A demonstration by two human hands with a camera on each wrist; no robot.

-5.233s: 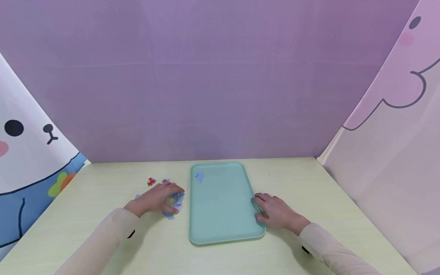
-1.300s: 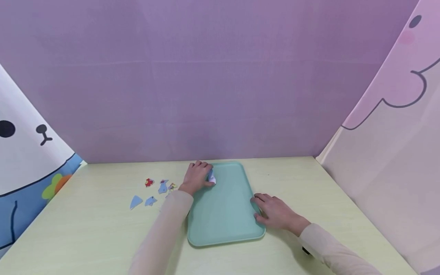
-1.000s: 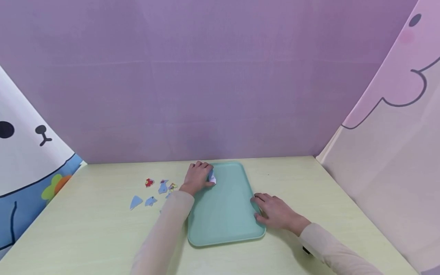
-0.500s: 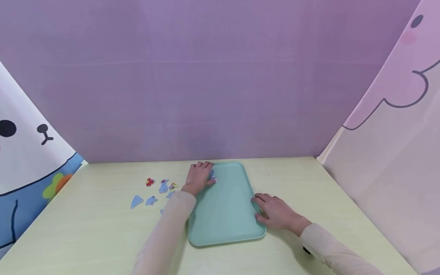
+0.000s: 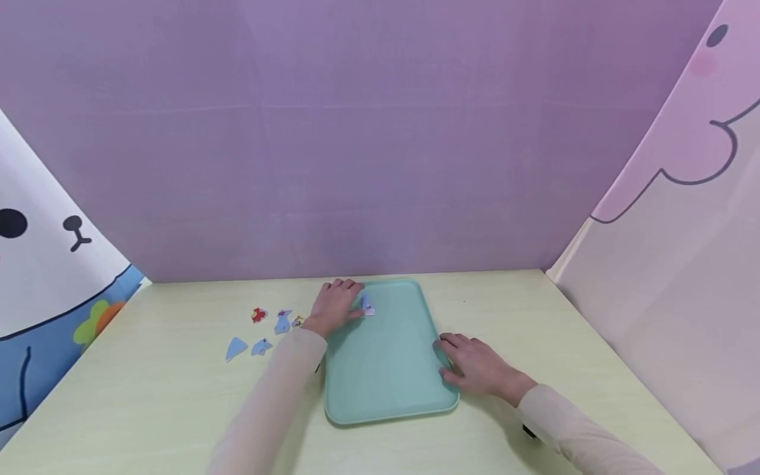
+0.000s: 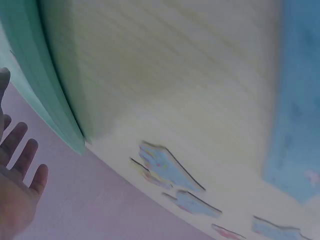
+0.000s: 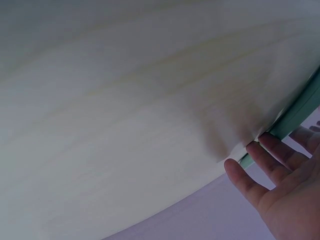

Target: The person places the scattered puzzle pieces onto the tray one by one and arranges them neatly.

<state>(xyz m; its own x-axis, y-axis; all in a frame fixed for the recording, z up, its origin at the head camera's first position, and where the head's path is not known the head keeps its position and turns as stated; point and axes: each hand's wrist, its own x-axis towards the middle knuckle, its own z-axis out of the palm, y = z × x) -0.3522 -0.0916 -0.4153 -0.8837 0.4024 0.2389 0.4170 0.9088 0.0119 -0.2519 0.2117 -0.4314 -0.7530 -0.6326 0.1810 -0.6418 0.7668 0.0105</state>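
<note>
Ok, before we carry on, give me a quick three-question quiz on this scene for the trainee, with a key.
1. Which edge of the tray does the right grip touch?
2. True or false: the red piece lies on the table, off the tray.
3. The left grip is at the tray's: A) near-right corner; B) far-left corner; C) near-left corner.

Key: 1. The right edge. 2. True. 3. B.

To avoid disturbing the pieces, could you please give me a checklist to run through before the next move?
1. Green rectangular tray flat on the pale wood-grain table: ok.
2. Right hand at the tray's edge: ok.
3. Small flat blue-and-lilac piece inside the tray: ok.
4. Left hand clear of that piece: cannot tell.
5. All pieces in the tray: not ok; the flat blue triangular piece lies outside.
</note>
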